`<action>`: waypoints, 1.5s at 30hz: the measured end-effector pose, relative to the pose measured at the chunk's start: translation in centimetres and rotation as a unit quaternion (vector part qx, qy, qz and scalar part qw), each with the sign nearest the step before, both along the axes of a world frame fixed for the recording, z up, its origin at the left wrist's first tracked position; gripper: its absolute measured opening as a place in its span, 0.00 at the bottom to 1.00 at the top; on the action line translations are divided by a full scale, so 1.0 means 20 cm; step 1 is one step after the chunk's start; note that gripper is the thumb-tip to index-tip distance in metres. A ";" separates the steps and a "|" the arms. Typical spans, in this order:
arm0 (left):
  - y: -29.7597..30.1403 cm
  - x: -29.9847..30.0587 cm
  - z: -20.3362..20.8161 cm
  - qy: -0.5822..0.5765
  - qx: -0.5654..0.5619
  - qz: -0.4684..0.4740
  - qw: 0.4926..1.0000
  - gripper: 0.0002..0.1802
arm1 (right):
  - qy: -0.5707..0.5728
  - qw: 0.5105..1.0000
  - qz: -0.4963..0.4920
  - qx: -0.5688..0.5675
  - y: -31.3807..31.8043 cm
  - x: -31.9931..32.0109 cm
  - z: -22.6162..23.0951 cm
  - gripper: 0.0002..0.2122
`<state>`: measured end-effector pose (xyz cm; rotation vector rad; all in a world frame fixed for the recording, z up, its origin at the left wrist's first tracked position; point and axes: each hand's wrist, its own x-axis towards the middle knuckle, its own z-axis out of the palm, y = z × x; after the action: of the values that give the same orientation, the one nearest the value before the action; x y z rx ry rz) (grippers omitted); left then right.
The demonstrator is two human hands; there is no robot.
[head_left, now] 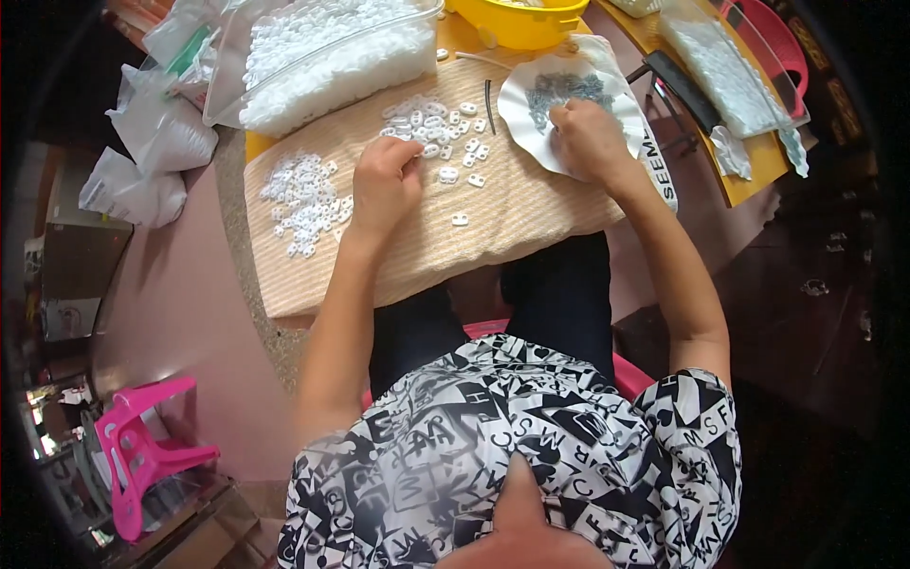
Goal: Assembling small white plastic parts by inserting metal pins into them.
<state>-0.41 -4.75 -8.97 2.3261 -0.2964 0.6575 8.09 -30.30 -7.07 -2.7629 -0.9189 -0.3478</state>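
My left hand [387,185] has its thumb and index finger pinched at the near edge of a loose pile of small white plastic pieces with two holes [414,119]. One white piece [430,150] shows right at the fingertips. On the right, my right hand [592,140] reaches over a white wavy-edged dish [518,112] with its fingers drawn together. Small dark grey pieces [569,87] lie in that dish beside the fingers; what the fingertips hold, if anything, is hidden. Several more white pieces [460,219] lie scattered between the hands.
Left of my left forearm, another heap of white pieces [308,204] rests on the striped cloth [398,275]. Behind it stands a clear tub [332,100] full of white pieces. A yellow basin [521,28] is at the back; a thin black strip [489,106] lies near the dish.
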 end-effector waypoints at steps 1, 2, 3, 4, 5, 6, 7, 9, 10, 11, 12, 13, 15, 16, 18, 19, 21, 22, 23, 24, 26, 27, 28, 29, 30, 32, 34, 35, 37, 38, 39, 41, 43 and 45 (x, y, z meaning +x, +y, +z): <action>0.01 0.02 -0.01 0.002 0.008 0.018 1.000 0.06 | -0.001 1.000 0.000 0.000 0.00 0.00 0.01 0.03; 0.01 0.04 -0.02 0.005 0.015 0.034 0.999 0.05 | 0.006 1.000 0.004 -0.005 0.00 -0.01 0.02 0.04; 0.00 0.06 -0.03 0.004 0.014 0.032 0.999 0.05 | 0.014 1.000 0.009 -0.009 0.00 -0.01 0.02 0.06; -0.01 0.07 -0.05 -0.004 0.016 0.029 0.999 0.05 | 0.013 1.000 0.007 -0.010 0.00 -0.01 0.03 0.06; -0.02 0.08 -0.04 -0.011 0.018 0.026 0.999 0.04 | 0.018 1.000 0.009 -0.013 0.00 -0.01 0.03 0.06; -0.04 0.09 -0.03 -0.012 0.018 0.025 0.999 0.04 | 0.023 1.000 0.011 -0.017 0.00 -0.01 0.03 0.05; -0.05 0.09 -0.03 -0.016 0.050 0.018 0.998 0.04 | 0.023 1.000 0.010 -0.016 0.00 0.00 0.04 0.05; -0.07 0.10 -0.02 -0.021 0.082 0.011 0.996 0.04 | 0.044 0.999 -0.007 -0.018 0.01 0.01 0.04 0.05; -0.08 0.11 -0.02 -0.017 0.111 0.019 0.993 0.05 | 0.044 0.999 -0.008 -0.017 0.02 0.00 0.04 0.05; -0.09 0.12 -0.01 -0.014 0.140 0.027 0.990 0.07 | 0.050 0.999 -0.002 -0.004 0.03 0.00 0.04 0.05; -0.10 0.12 0.00 -0.014 0.140 0.026 0.990 0.07 | 0.057 0.998 0.005 0.009 0.03 0.00 0.04 0.05; -0.11 0.13 0.01 -0.023 0.128 0.031 0.991 0.06 | 0.056 0.998 0.003 0.009 0.03 0.01 0.05 0.05; -0.13 0.14 0.01 -0.032 0.117 0.035 0.992 0.05 | 0.065 0.998 0.012 0.011 0.04 0.01 0.06 0.05; -0.14 0.16 0.01 -0.043 0.110 0.006 0.993 0.06 | 0.065 0.998 0.011 0.011 0.04 0.01 0.05 0.05; -0.17 0.19 0.01 -0.057 0.104 -0.023 0.993 0.06 | 0.042 0.998 0.022 0.032 0.03 0.02 0.02 0.04; -0.19 0.21 0.02 -0.041 0.128 -0.037 0.990 0.06 | 0.040 0.998 0.021 0.032 0.02 0.03 0.02 0.04; -0.22 0.24 0.02 -0.012 0.191 -0.049 0.980 0.05 | 0.066 0.996 -0.001 0.058 0.01 0.02 0.03 0.07; -0.22 0.25 0.02 -0.014 0.191 -0.049 0.980 0.05 | 0.064 0.996 -0.002 0.058 0.02 0.02 0.04 0.07; -0.23 0.26 0.01 0.002 0.188 -0.051 0.981 0.04 | 0.076 0.994 -0.025 0.072 0.02 0.02 0.04 0.06; -0.23 0.26 0.00 0.017 0.185 -0.053 0.981 0.04 | 0.088 0.991 -0.047 0.086 0.02 0.02 0.03 0.05; -0.24 0.26 -0.01 0.000 0.188 -0.048 0.981 0.04 | 0.052 0.993 -0.030 0.105 0.01 0.03 0.01 0.03; -0.25 0.25 -0.01 -0.013 0.191 -0.042 0.981 0.05 | 0.019 0.992 -0.012 0.123 0.00 0.03 0.00 0.02; -0.25 0.25 -0.01 -0.016 0.191 -0.043 0.981 0.05 | 0.016 0.992 -0.013 0.123 0.00 0.04 0.00 0.02; -0.24 0.24 0.00 -0.028 0.167 -0.049 0.984 0.04 | -0.018 0.990 0.011 0.141 0.00 0.03 -0.01 0.03; -0.24 0.22 0.00 -0.041 0.142 -0.055 0.987 0.03 | -0.052 0.985 0.035 0.160 0.00 0.03 -0.01 0.03; -0.23 0.16 0.02 0.035 -0.004 -0.045 0.998 0.02 | -0.006 0.989 0.002 0.149 0.03 0.03 0.00 0.03; -0.21 0.07 0.10 0.186 -0.224 -0.049 0.955 0.03 | 0.039 0.989 -0.036 0.136 0.02 0.02 0.00 0.03; -0.17 0.04 0.11 0.214 -0.350 -0.069 0.910 0.03 | 0.041 0.990 -0.031 0.132 0.02 0.01 0.01 0.04; -0.13 -0.03 0.15 0.245 -0.549 -0.128 0.789 0.08 | 0.044 0.991 -0.023 0.127 0.01 0.00 0.01 0.05; -0.12 -0.07 0.18 0.241 -0.550 -0.125 0.790 0.08 | 0.033 0.993 -0.011 0.114 0.00 0.00 0.01 0.05; -0.11 -0.10 0.21 0.250 -0.590 -0.115 0.758 0.08 | 0.022 0.995 0.002 0.101 0.00 0.00 0.02 0.05; -0.07 -0.17 0.21 0.246 -0.638 -0.139 0.716 0.07 | 0.051 0.992 -0.012 0.111 0.02 0.00 0.02 0.05; -0.05 -0.22 0.21 0.243 -0.674 -0.137 0.684 0.07 | 0.058 0.986 -0.030 0.152 0.03 0.02 0.01 0.05; -0.04 -0.26 0.21 0.247 -0.729 -0.145 0.622 0.06 | -0.017 0.990 -0.003 0.142 0.02 0.02 0.01 0.06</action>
<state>-5.55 -5.50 -4.79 0.7190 0.1425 -0.0631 8.44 -29.86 -6.85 -2.5073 -0.7984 -0.4882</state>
